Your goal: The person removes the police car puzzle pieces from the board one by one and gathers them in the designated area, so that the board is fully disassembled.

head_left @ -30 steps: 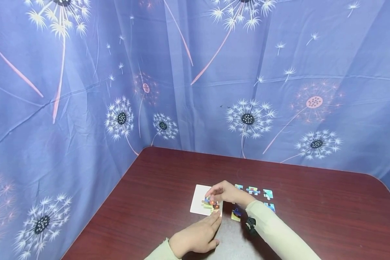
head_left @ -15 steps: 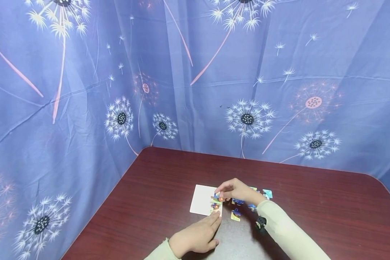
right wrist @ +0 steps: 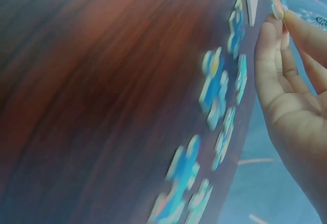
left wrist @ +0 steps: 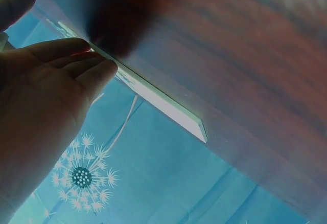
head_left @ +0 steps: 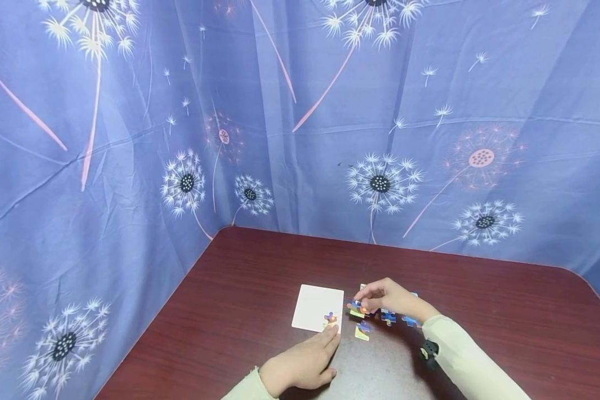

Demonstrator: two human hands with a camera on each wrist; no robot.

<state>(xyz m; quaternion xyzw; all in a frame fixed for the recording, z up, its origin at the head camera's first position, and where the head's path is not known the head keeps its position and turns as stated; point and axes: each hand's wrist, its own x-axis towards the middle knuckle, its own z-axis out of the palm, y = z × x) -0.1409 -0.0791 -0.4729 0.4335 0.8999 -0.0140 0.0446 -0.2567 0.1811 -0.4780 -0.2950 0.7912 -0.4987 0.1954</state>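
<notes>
A white square puzzle board lies on the table, with one colourful jigsaw piece on its near right corner. My left hand rests at the board's near edge, its fingers straight and touching that corner. To the right of the board, my right hand pinches another jigsaw piece between thumb and fingers. In the right wrist view the pinched piece is raised above the table. The left wrist view shows the board edge-on beside the straight left fingers.
Several loose jigsaw pieces lie on the table under and beside the right hand. One piece sits nearest the front, right of the board. A brown wooden table meets a blue dandelion-print curtain at the back and left.
My right hand has moved right, off the board, carrying the pinched jigsaw piece away from the piece at the corner. The left hand has stayed in place.
</notes>
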